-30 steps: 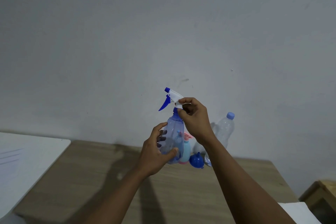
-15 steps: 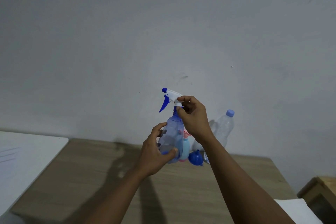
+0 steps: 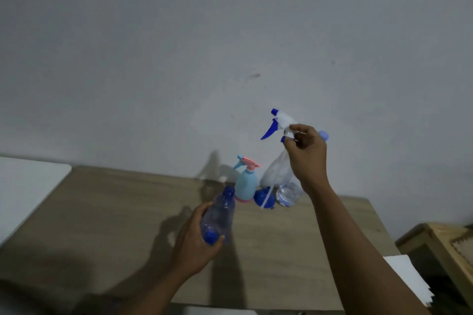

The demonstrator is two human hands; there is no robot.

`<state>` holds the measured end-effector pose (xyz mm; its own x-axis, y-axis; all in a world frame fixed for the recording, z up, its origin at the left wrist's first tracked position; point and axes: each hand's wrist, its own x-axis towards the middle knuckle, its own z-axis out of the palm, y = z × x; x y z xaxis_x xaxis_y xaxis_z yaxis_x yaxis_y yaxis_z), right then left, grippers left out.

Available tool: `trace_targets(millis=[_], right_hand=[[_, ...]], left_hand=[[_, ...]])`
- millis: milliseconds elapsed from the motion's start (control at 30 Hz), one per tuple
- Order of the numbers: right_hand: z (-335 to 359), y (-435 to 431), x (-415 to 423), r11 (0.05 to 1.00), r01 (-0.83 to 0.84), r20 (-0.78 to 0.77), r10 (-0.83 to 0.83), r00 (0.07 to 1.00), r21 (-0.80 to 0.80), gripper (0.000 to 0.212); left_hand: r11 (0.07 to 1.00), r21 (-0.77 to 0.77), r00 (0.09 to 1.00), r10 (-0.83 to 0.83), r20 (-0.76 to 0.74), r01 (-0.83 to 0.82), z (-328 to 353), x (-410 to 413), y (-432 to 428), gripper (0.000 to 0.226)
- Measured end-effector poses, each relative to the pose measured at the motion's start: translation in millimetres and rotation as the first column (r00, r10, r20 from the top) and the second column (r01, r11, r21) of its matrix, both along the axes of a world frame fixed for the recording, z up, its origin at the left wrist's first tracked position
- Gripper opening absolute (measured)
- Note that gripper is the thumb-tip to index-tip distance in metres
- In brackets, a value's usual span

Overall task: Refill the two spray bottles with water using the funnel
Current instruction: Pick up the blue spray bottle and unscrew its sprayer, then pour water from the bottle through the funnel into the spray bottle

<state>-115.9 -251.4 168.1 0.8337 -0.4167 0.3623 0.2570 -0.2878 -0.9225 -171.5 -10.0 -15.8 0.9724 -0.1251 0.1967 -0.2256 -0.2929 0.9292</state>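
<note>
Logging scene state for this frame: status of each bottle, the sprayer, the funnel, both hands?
Blue spray bottle: uncapped, in left hand.
Trigger sprayer: removed, held up by right hand.
Light-blue spray bottle: capped, upright on table.
Funnel: unused, on table.
Water bottle: capped.

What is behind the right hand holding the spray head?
Behind the right hand stands a clear water bottle; its blue cap peeks out, its neck is covered.
</note>
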Motion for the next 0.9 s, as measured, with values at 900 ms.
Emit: trace_targets(millis=[900], right_hand=[[-275.6,-7.8,-27.8,0.968,-0.201,-0.628,0.063,0.776,-0.151,0.005]], left_hand=[[0.976,0.219,0.983,0.045,-0.178,-0.005,-111.2,-11.1,-19.9,0.082]])
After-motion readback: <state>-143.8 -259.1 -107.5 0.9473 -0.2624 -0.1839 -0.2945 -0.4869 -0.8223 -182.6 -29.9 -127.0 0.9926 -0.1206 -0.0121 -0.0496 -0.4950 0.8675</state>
